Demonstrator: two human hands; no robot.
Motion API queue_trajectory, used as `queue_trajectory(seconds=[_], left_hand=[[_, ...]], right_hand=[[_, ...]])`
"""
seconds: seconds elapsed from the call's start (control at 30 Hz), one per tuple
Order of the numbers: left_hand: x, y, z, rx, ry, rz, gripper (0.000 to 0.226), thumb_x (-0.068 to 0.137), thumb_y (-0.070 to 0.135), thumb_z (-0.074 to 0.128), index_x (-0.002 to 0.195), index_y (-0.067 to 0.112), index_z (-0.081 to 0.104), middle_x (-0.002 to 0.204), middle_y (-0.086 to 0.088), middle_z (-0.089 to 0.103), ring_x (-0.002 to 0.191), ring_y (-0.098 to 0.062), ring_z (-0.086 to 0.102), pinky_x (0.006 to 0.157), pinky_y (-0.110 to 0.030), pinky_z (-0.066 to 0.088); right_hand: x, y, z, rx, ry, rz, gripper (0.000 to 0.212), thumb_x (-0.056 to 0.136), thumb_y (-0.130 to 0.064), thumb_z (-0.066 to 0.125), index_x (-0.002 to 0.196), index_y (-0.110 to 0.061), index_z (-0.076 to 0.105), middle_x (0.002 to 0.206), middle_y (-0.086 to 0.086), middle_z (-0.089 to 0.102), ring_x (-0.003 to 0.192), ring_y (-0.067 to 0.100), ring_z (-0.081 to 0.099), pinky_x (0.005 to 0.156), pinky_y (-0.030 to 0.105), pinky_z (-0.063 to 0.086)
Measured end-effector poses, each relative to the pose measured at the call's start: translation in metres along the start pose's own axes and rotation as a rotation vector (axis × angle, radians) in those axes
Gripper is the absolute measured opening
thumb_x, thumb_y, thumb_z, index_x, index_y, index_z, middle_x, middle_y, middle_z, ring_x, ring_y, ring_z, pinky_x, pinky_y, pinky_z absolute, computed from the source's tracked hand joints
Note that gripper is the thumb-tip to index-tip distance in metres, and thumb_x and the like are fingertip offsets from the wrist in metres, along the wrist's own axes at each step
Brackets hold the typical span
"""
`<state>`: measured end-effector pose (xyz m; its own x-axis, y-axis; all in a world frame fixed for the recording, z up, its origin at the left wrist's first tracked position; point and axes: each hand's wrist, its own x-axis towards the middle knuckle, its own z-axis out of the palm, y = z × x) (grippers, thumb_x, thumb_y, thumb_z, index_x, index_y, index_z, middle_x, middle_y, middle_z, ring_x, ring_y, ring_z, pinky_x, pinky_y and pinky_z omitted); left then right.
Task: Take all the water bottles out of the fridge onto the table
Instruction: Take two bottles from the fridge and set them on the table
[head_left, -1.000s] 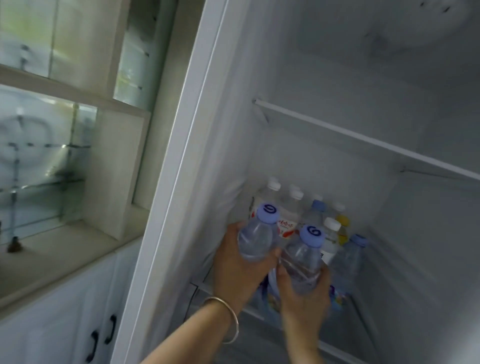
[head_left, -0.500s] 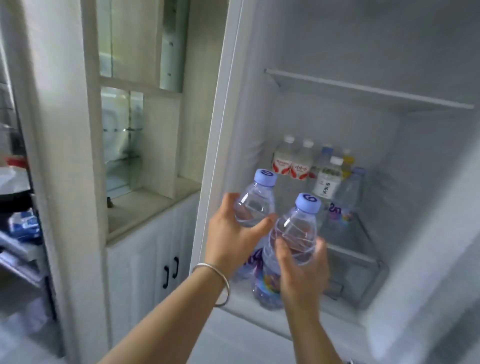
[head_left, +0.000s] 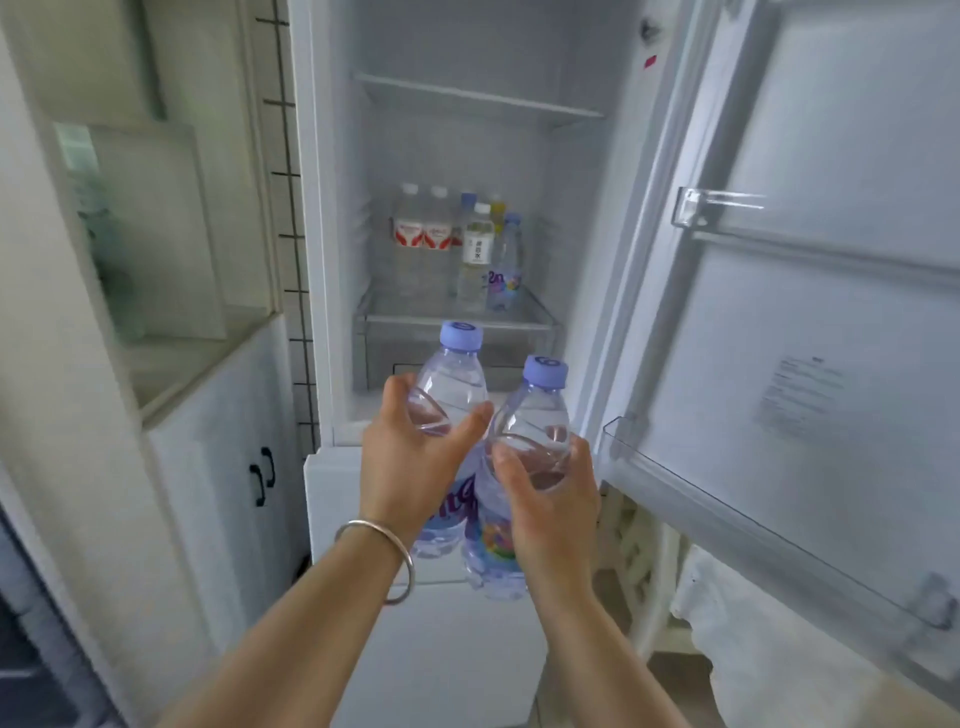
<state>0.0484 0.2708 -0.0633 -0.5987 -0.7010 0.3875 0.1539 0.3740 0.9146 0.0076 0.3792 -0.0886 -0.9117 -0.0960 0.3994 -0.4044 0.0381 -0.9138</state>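
My left hand (head_left: 402, 462) grips a clear water bottle with a lilac cap (head_left: 453, 379) upright in front of the open fridge (head_left: 332, 260). My right hand (head_left: 550, 499) grips a second lilac-capped bottle (head_left: 535, 410) just beside it; the two bottles touch. Both are outside the fridge, below its glass shelf (head_left: 457, 319). On that shelf stand several more bottles: two with red labels (head_left: 422, 241), a white-labelled one (head_left: 477, 254) and a lilac-capped one (head_left: 506, 265). No table is in view.
The fridge door (head_left: 810, 338) stands open on the right, its clear racks sticking out near my right hand. A white cabinet with black handles (head_left: 262, 475) and a countertop niche lie to the left. A white lattice stand (head_left: 636, 540) sits low right.
Both hands have pulled the two bottles out of the fridge and back toward me. The view has drawn away, so the whole compartment and the open door now show.
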Motion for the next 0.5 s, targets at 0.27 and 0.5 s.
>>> queue_trajectory(seconds=[0.27,0.5], left_hand=[[-0.106,0.059,0.078,-0.076,-0.235,0.015,0.044,0.065,0.042,0.077,0.094,0.020,0.052,0.081,0.002,0.069,0.077,-0.009,0.067,0.067,-0.023,0.050],[-0.217,0.123,0.186,-0.148,-0.439,0.060,0.046,0.067,0.046,0.076,0.097,0.031,0.045,0.085,0.005,0.068,0.079,-0.009,0.066,0.073,-0.024,0.050]], right_hand=[[-0.052,-0.010,-0.147,-0.070,0.232,0.017,0.030,0.072,-0.035,0.077,0.089,-0.022,0.057,0.066,-0.019,0.066,0.066,-0.008,0.061,0.063,0.017,0.046],[-0.082,-0.012,-0.311,-0.112,0.449,0.025,0.033,0.064,-0.044,0.071,0.086,-0.024,0.057,0.067,-0.011,0.064,0.064,-0.006,0.060,0.057,0.006,0.042]])
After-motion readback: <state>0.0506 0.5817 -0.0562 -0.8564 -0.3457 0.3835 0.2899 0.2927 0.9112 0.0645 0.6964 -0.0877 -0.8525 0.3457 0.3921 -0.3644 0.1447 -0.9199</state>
